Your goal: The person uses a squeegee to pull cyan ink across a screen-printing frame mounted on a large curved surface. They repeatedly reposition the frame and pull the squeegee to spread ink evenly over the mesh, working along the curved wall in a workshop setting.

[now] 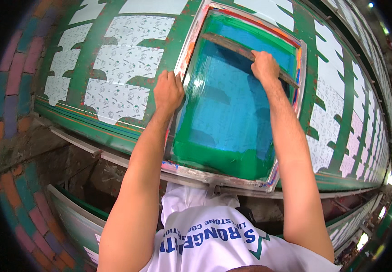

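The person leans over a long green counter [91, 129] laid with white printed fabric pieces [123, 63], and a screen-printing frame [196, 50] sits flat on it, its mesh flooded with blue and green ink. The right hand [264, 67] is closed over a long dark squeegee [232, 45], gripping it about two-thirds of the way along its length; the blade lies slantwise across the far end of the screen, running from about ten o'clock down to four o'clock under that hand. The left hand [168, 90] lies palm-down with fingers curled over the frame's left rail, pressing on it rather than holding anything loose. Judging by this, the step in hand looks like the start of a print pass: the blade is set at the far edge with the whole mesh open toward six o'clock. The next move would seem to call for an even pull toward the body at steady pressure, with the rail held firmly so that the frame does not slip on the fabric. From the right hand, the bulk of the inked mesh lies at seven o'clock; from the left hand, the squeegee sits up at about one o'clock, well apart. More fabric pieces [336, 77] continue along the counter at three o'clock, and a brick floor [14, 68] shows at nine o'clock.
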`<state>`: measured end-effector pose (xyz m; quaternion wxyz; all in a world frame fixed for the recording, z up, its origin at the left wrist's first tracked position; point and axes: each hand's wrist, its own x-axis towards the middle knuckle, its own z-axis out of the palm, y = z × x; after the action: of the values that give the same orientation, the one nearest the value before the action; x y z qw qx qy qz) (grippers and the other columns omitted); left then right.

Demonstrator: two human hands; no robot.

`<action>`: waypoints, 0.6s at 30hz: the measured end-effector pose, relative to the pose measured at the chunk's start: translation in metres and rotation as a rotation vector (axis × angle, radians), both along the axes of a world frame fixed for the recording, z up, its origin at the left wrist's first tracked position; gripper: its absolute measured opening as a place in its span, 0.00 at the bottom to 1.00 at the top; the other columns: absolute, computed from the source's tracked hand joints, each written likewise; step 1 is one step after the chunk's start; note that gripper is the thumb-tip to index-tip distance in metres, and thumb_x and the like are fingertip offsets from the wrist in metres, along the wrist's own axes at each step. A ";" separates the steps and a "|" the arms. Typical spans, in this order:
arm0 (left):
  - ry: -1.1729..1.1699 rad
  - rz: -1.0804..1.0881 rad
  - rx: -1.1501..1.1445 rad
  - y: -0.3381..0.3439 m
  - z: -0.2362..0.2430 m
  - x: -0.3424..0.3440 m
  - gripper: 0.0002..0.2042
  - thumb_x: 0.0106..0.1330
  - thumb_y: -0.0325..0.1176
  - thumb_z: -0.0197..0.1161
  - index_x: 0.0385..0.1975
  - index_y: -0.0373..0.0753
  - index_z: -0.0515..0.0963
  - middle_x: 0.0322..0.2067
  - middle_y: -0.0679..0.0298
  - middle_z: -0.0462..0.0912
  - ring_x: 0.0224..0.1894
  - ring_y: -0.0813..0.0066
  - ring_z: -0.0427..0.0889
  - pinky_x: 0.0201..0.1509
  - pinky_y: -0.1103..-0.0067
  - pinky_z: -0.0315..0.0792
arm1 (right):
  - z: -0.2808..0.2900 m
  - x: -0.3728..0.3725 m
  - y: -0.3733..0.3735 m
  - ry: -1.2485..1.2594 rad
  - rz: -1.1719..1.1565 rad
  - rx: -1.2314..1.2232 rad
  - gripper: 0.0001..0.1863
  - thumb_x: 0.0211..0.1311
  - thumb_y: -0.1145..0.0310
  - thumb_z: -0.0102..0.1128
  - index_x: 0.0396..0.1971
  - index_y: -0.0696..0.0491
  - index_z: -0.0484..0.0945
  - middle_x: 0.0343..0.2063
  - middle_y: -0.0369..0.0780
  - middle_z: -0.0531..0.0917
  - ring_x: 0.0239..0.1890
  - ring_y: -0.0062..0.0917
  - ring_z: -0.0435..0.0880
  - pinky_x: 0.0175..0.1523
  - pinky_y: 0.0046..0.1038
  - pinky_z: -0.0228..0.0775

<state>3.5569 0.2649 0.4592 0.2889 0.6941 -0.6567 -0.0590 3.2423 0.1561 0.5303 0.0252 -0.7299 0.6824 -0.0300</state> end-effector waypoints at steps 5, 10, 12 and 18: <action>-0.033 0.027 0.023 0.001 0.008 -0.003 0.11 0.77 0.36 0.57 0.37 0.35 0.77 0.37 0.52 0.78 0.44 0.47 0.80 0.45 0.56 0.77 | 0.011 -0.020 -0.089 -0.017 -0.009 0.093 0.17 0.67 0.68 0.60 0.52 0.44 0.89 0.48 0.49 0.90 0.53 0.46 0.89 0.59 0.47 0.81; -0.051 0.064 0.007 -0.005 0.008 -0.006 0.10 0.77 0.36 0.58 0.42 0.36 0.81 0.38 0.51 0.79 0.44 0.47 0.81 0.46 0.58 0.77 | 0.047 -0.046 -0.162 0.068 0.195 0.224 0.19 0.63 0.61 0.68 0.50 0.55 0.89 0.48 0.53 0.89 0.53 0.46 0.89 0.59 0.47 0.81; -0.062 0.061 -0.007 -0.003 0.006 -0.005 0.09 0.77 0.34 0.58 0.42 0.35 0.80 0.38 0.51 0.79 0.44 0.48 0.81 0.47 0.58 0.77 | 0.047 -0.052 -0.178 0.087 0.235 0.172 0.18 0.63 0.64 0.66 0.50 0.55 0.89 0.47 0.54 0.90 0.51 0.46 0.90 0.57 0.46 0.82; -0.062 0.058 -0.011 -0.005 0.005 -0.004 0.08 0.77 0.33 0.57 0.41 0.35 0.80 0.37 0.51 0.78 0.44 0.48 0.81 0.47 0.57 0.78 | 0.032 -0.064 -0.199 0.053 0.223 0.254 0.16 0.64 0.68 0.62 0.47 0.57 0.89 0.43 0.53 0.90 0.47 0.45 0.91 0.52 0.46 0.81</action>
<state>3.5528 0.2597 0.4639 0.2737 0.7129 -0.6452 -0.0256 3.1782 -0.0426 0.5624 0.1024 -0.7926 0.5958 0.0789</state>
